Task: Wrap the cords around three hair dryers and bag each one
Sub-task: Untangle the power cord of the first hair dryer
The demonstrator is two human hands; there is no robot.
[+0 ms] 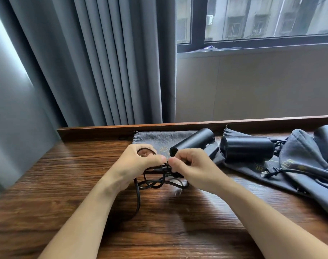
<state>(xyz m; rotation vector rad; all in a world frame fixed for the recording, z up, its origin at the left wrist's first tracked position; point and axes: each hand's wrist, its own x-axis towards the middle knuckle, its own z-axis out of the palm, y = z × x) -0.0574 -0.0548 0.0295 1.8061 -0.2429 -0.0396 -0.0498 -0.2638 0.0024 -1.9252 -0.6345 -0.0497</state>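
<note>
While both hands work close together above the wooden bench (66,193), the black cord (152,182) of the nearest hair dryer (193,140) lies in a loose tangle between and beneath them, with one strand trailing off toward the person along the wood. The left hand (140,161) has its fingers curled round a loop of that cord, thumb tip pressed forward; the right hand (189,165) pinches the cord with curled fingers, and the two thumbs nearly touch. Just behind the right hand, the nearest hair dryer, matte black, rests tilted, partly on a flat grey drawstring bag (155,139) that lies against the raised back edge of the bench. To the right of that dryer sits a second hair dryer (249,149), its barrel lying sideways on another grey bag (252,171) with gold print. Its plug (267,173) lies on that fabric, further right of the tangled cord and toward the person. Farther right again, a third hair dryer (327,144) is cut off by the frame edge, beside a rumpled grey bag (297,154). Behind the bench and well beyond the cord hang grey pleated curtains (103,62), and to their right a dark-framed window (196,21) shows a pale building outside.
</note>
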